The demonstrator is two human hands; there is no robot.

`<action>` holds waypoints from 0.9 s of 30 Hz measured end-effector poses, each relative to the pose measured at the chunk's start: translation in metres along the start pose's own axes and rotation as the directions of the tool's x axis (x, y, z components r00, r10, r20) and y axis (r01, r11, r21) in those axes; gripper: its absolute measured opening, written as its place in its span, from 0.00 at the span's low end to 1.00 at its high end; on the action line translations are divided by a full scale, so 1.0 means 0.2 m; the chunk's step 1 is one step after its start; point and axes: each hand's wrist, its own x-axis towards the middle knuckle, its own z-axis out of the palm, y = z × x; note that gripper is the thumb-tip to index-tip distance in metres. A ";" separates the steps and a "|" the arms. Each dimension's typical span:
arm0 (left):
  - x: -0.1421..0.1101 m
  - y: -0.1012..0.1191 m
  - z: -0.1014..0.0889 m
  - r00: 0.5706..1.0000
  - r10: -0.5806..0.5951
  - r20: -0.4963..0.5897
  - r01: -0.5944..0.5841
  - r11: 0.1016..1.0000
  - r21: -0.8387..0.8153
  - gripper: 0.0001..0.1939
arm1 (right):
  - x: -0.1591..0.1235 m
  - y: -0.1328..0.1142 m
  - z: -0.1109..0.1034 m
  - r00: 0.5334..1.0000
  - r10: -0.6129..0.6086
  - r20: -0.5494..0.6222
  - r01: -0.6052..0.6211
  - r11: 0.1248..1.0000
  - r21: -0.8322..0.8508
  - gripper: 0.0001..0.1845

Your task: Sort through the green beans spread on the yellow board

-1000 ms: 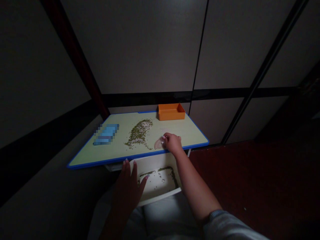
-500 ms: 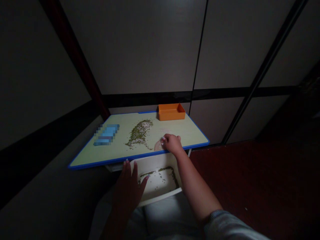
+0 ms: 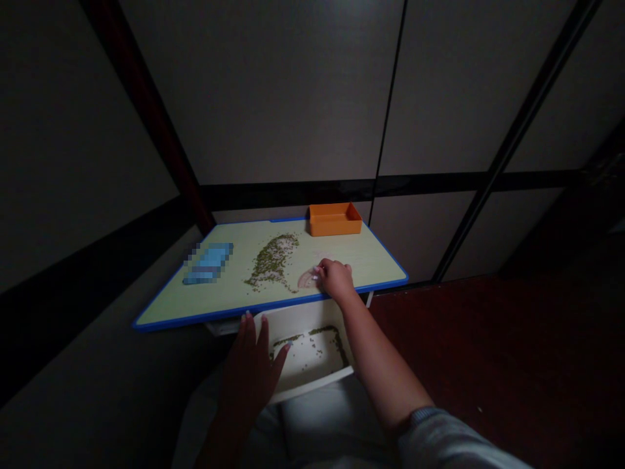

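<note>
My right hand (image 3: 336, 279) is closed in a pinch near the front right of the yellow tabletop (image 3: 371, 257). Its fingers hold a pinkish, round-edged flat piece that looks like a protractor (image 3: 306, 280), lying against the surface. Just left of that piece, small green beans (image 3: 271, 260) are spread in a long patch. Below the table's front edge is a white drawer-like bin (image 3: 312, 384), with more beans along its inner edges and scattered on its bottom. My left hand (image 3: 251, 365) lies over the bin's left side, fingers spread and thumb reaching inside.
An orange open box (image 3: 335, 225) stands at the table's back right corner. A blurred-out blue item (image 3: 209, 264) lies on the left. Blue edging (image 3: 263, 306) runs round the tabletop. Behind stand panelled doors (image 3: 293, 98), and dark red floor (image 3: 463, 339) extends to the right.
My right hand has shifted slightly left and away from me, and the protractor has moved with it. My left hand, the bin and the bean patch look unchanged.
</note>
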 end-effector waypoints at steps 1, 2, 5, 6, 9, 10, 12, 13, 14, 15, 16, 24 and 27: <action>0.00 0.00 0.00 1.000 -0.004 0.000 0.004 1.000 0.001 0.38 | 0.00 0.00 0.00 1.000 -0.001 -0.007 0.001 1.000 -0.006 0.13; 0.00 0.00 0.00 1.000 -0.005 0.001 0.005 1.000 0.003 0.39 | 0.01 0.00 0.00 1.000 0.002 -0.014 -0.002 1.000 -0.013 0.13; 0.00 0.00 0.00 1.000 0.003 -0.001 -0.003 1.000 -0.003 0.38 | 0.02 0.00 -0.01 0.997 0.052 -0.052 -0.054 0.998 -0.038 0.13; 0.00 0.00 0.00 1.000 0.003 -0.006 -0.003 1.000 -0.009 0.38 | 0.02 0.00 -0.01 0.994 0.075 -0.073 -0.079 0.996 -0.046 0.13; 0.00 0.00 0.00 1.000 0.001 -0.012 -0.001 1.000 -0.016 0.38 | 0.02 0.01 -0.02 0.982 0.132 -0.134 -0.140 0.989 -0.051 0.14; 0.00 0.00 0.00 1.000 -0.002 -0.010 0.002 1.000 -0.010 0.38 | 0.02 0.01 -0.02 0.981 0.133 -0.143 -0.140 0.989 -0.040 0.14; 0.00 0.00 0.00 1.000 -0.001 0.000 0.001 1.000 0.002 0.38 | 0.01 0.02 -0.02 0.986 0.096 -0.138 -0.096 0.995 0.004 0.13; 0.00 0.00 0.00 1.000 0.003 0.003 -0.003 1.000 0.003 0.39 | 0.01 0.02 -0.02 0.990 0.056 -0.126 -0.052 0.998 0.036 0.12; 0.00 0.00 0.00 1.000 0.006 0.003 -0.006 1.000 0.001 0.39 | 0.01 0.01 -0.01 0.994 0.002 -0.110 0.006 0.997 0.072 0.12; 0.00 0.00 0.00 1.000 0.007 0.002 -0.007 1.000 -0.003 0.39 | 0.00 0.01 -0.01 0.994 -0.059 -0.091 0.068 0.992 0.110 0.11; 0.00 0.00 0.00 1.000 0.007 0.000 -0.007 1.000 -0.008 0.39 | 0.00 0.01 -0.01 0.990 -0.121 -0.070 0.130 0.980 0.148 0.11; 0.00 0.00 0.00 0.999 0.031 -0.019 -0.030 0.999 0.016 0.37 | -0.01 -0.02 0.03 0.945 -0.328 0.003 0.319 0.921 0.223 0.10; 0.00 0.00 0.00 0.998 0.037 -0.047 -0.037 0.999 0.019 0.37 | -0.01 -0.05 0.03 0.948 -0.318 0.014 0.312 0.936 0.161 0.10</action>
